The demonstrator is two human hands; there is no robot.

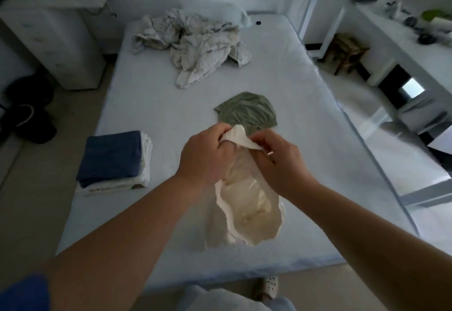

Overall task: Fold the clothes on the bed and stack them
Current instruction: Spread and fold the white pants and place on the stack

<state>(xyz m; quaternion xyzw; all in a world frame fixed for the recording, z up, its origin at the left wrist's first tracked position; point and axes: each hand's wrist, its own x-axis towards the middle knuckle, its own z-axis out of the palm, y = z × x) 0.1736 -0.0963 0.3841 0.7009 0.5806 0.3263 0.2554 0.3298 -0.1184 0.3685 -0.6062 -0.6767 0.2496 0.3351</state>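
Note:
Both hands hold a cream-white garment [249,208] up over the near middle of the bed [281,70]. My left hand [204,155] grips its top edge, and my right hand [281,161] pinches the same edge just to the right. The garment hangs down open toward the mattress. Behind my hands a crumpled green garment [247,111] lies flat. A folded stack [113,161] with a dark blue piece on top of white pieces sits at the bed's left edge. A rumpled pale pile of clothes [193,43] lies at the far end.
A white drawer unit [51,41] stands left of the bed, with dark bags [27,112] on the floor in front of it. A wooden stool [347,51] and a long white desk [401,31] line the right side. A pillow [227,13] lies at the head.

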